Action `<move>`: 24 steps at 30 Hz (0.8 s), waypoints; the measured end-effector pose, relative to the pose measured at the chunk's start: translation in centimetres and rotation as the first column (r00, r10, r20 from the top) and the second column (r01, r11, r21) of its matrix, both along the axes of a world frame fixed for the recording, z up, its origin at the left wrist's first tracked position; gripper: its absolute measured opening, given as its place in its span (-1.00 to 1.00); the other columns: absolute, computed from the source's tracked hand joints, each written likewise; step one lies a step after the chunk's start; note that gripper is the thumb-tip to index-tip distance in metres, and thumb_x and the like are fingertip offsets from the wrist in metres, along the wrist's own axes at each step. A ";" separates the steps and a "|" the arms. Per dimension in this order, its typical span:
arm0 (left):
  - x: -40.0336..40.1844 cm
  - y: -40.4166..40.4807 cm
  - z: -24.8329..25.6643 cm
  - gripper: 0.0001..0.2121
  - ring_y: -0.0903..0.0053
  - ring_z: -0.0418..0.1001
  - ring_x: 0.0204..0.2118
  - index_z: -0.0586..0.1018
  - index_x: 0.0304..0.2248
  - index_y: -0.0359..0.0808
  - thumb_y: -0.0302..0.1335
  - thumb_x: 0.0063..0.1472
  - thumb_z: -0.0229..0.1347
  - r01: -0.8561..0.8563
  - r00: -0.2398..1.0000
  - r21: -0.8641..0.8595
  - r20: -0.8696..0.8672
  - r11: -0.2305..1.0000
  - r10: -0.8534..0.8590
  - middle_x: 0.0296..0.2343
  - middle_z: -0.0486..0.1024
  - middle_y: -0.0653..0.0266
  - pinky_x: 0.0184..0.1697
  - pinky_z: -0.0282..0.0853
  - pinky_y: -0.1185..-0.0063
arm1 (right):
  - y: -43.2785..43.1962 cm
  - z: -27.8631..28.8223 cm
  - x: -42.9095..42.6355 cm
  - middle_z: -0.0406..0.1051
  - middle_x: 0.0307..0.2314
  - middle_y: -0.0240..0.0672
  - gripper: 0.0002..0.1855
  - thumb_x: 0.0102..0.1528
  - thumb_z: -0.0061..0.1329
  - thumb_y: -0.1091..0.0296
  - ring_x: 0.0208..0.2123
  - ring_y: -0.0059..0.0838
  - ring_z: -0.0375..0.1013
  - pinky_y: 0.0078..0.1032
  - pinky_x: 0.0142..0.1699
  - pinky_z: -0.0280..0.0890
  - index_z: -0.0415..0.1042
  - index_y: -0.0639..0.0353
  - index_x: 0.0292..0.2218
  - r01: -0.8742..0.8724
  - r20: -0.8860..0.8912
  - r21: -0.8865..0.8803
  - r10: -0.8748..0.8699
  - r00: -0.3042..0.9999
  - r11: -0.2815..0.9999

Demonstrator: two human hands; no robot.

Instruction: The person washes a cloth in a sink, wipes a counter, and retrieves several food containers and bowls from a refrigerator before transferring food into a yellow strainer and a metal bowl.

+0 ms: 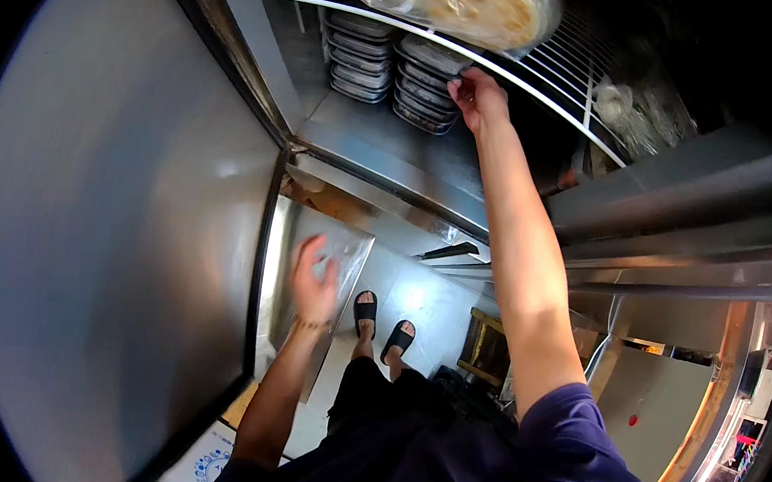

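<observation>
My right hand (pixel 480 100) reaches into an open metal refrigerator cabinet, under the white wire shelf (pixel 403 23). Its curled fingertips are at the right edge of a stack of lidded, shallow containers (pixel 426 88), near the upper ones. Whether they grip one cannot be made out. A second stack of similar containers (pixel 360 62) stands to the left on the metal cabinet floor (pixel 381 128). Lower down, my left hand (pixel 315 279) hangs blurred in the air with thumb and fingers apart, holding nothing. It is in front of a lower panel with shiny film (pixel 351 245).
The open metal door (pixel 129 221) fills the left side. Bagged round flatbreads (pixel 486 11) and clear plastic bags (pixel 634 114) lie on the wire shelf. A dark-framed door edge (pixel 676 189) is close on the right of my arm. A dark crate (pixel 487 344) sits on the tiled floor.
</observation>
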State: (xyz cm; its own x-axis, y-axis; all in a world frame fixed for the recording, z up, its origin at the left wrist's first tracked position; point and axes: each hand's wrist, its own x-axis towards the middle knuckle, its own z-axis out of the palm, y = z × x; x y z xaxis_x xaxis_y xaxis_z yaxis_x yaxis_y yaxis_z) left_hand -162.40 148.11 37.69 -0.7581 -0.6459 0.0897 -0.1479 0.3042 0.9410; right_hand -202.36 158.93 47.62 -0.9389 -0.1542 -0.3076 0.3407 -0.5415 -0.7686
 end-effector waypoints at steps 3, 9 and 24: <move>-9.0 0.8 3.6 -0.61 0.45 0.38 -0.01 0.39 0.04 -0.32 -0.55 0.21 0.10 0.196 0.945 0.468 -0.326 0.862 -0.038 0.00 0.36 0.17 -0.06 0.43 0.50 | 1.0 -0.1 1.8 0.33 -0.60 -0.27 -0.98 0.01 -0.06 0.59 -0.61 -0.47 0.36 -0.60 -0.53 0.32 0.36 0.30 -0.43 -0.229 -0.093 -0.168 0.215 0.972 0.959; -11.9 -1.1 8.5 -0.45 0.36 0.39 0.00 0.12 0.17 -0.15 -0.56 0.23 0.04 0.480 0.866 0.761 -0.491 0.436 -0.096 -0.02 0.34 0.08 -0.09 0.51 0.27 | 6.4 -0.4 17.0 0.42 -0.55 -0.37 -0.78 -0.15 -0.10 0.64 -0.57 -0.59 0.35 -0.61 -0.42 0.28 0.37 0.27 -0.37 -0.319 -0.106 -0.007 0.316 0.943 0.948; -7.2 -1.2 4.2 -0.51 0.26 0.44 0.00 0.18 0.08 -0.35 -0.75 0.14 -0.07 0.510 0.829 0.770 -0.558 0.383 0.018 -0.06 0.39 0.03 -0.07 0.52 0.25 | 7.5 -3.1 20.5 0.48 -0.32 -0.34 -0.53 -0.21 -0.11 0.75 -0.29 -0.57 0.44 -0.64 -0.18 0.31 0.38 0.32 -0.18 -0.557 -0.188 -0.064 0.538 0.822 0.828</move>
State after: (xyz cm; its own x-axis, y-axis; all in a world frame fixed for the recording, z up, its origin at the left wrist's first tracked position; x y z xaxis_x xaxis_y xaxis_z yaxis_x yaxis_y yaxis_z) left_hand -169.60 146.87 41.92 -0.9378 -0.3439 -0.0466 0.2469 -0.7555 0.6068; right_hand -181.84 166.38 44.57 -0.7232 -0.6810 -0.1154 0.4882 -0.3857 -0.7829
